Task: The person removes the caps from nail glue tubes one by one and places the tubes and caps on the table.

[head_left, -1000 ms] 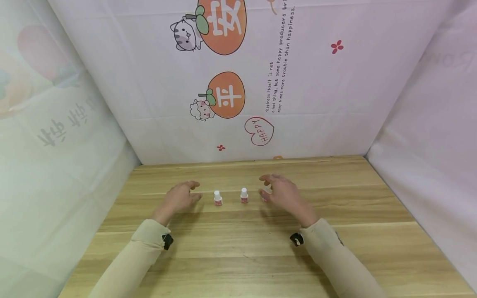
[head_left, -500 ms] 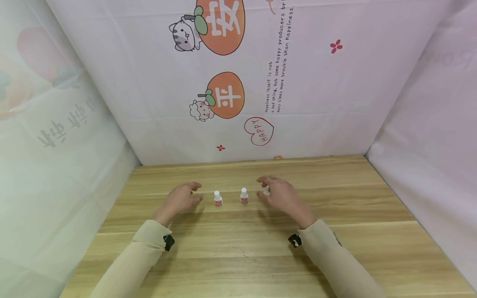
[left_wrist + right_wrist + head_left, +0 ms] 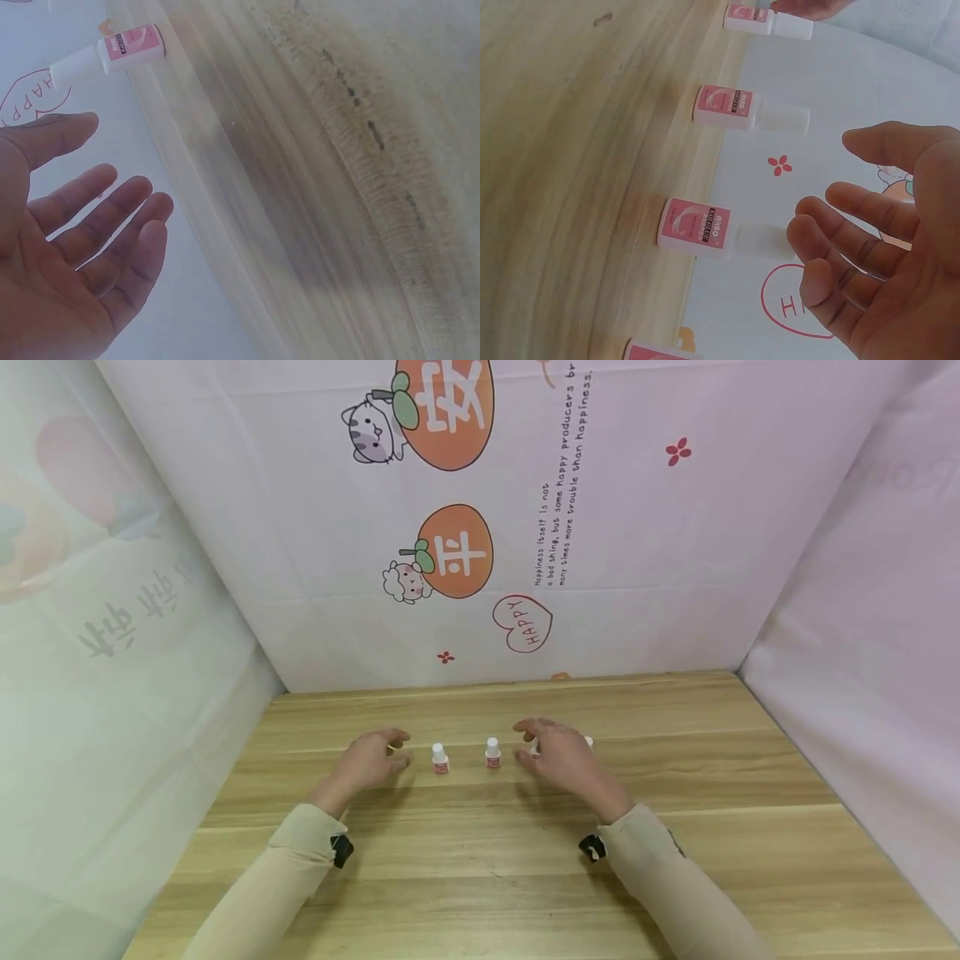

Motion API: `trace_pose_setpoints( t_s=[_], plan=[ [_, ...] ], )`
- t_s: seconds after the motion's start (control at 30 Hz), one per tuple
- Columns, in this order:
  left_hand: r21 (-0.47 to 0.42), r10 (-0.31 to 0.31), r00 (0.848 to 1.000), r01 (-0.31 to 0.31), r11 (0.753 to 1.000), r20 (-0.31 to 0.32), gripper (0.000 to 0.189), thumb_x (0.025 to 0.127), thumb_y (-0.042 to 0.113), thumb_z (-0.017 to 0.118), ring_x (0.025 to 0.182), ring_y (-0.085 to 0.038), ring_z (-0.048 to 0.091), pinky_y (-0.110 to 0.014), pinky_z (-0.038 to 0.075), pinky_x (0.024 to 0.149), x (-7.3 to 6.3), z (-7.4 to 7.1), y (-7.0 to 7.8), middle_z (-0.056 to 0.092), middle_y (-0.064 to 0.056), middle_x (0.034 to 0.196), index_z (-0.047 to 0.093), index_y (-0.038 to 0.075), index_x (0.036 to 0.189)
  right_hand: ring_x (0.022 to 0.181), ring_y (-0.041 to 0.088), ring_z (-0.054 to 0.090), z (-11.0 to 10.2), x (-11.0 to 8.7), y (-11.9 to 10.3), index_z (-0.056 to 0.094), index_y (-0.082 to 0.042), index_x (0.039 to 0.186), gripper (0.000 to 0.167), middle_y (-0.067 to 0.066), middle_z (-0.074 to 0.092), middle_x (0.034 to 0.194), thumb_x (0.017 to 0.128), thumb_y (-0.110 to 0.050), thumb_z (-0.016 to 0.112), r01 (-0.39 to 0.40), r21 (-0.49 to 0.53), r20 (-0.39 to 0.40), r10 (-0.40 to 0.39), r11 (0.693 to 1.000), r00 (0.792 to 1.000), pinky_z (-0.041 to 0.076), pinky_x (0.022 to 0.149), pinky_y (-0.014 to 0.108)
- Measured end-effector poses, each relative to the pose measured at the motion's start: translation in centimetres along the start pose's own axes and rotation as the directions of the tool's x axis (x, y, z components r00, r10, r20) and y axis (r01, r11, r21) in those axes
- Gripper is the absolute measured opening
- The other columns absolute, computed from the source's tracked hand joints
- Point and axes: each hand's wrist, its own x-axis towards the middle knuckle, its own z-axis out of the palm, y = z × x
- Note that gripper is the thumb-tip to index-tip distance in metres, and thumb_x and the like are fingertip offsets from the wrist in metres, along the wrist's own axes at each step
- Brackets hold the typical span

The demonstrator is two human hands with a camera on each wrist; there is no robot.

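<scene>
Small white bottles of nail glue with pink labels stand upright in a row on the wooden table. The leftmost bottle (image 3: pixel 440 760) is just right of my left hand (image 3: pixel 371 760), whose fingers are loosely bent and hold nothing. To its right stands a middle bottle (image 3: pixel 492 754). My right hand (image 3: pixel 564 758) hovers with relaxed fingers, largely covering a third bottle (image 3: pixel 696 227) in the head view. Beyond that hand, only the white cap of another bottle (image 3: pixel 589 742) shows. In the right wrist view no bottle lies in the palm; fingertips overlap a cap, apparently without gripping it.
White printed cloth (image 3: pixel 615 552) rises behind the table (image 3: pixel 465 877), and more cloth hangs at the left and right sides. A black strap piece (image 3: pixel 342 851) sits at the left cuff, another (image 3: pixel 592 848) at the right cuff.
My right hand has shifted slightly left, and a bottle cap now shows on its right side. My left hand has drifted a little right. The two leftmost bottles have stayed in place.
</scene>
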Motion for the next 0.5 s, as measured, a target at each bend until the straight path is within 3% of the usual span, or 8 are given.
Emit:
trace_pose_setpoints(
  t_s=[0.23, 0.5],
  plan=[
    [-0.015, -0.009, 1.000, 0.009, 1.000, 0.002, 0.043, 0.095, 0.030, 0.067, 0.108, -0.031, 0.067, -0.049, 0.052, 0.095, 0.11, 0.39, 0.09, 0.069, -0.013, 0.124, 0.062, 0.010, 0.132, 0.080, 0.013, 0.066, 0.23, -0.12, -0.22, 0.065, -0.015, 0.128, 0.042, 0.003, 0.072, 0.106, 0.090, -0.032, 0.072, 0.008, -0.014, -0.024, -0.008, 1.000, 1.000, 0.053, 0.068, 0.031],
    [-0.049, 0.011, 1.000, -0.010, 0.999, 0.003, 0.041, 0.093, 0.024, 0.069, 0.104, -0.027, 0.068, -0.046, 0.054, 0.092, 0.28, 0.92, 0.23, 0.071, -0.012, 0.116, 0.063, 0.006, 0.129, 0.082, 0.014, 0.067, 0.29, -0.22, -0.58, 0.063, -0.016, 0.130, 0.043, 0.004, 0.073, 0.109, 0.090, -0.031, 0.072, -0.012, 0.015, -0.010, 0.013, 1.000, 1.000, 0.054, 0.072, 0.035]
  ],
)
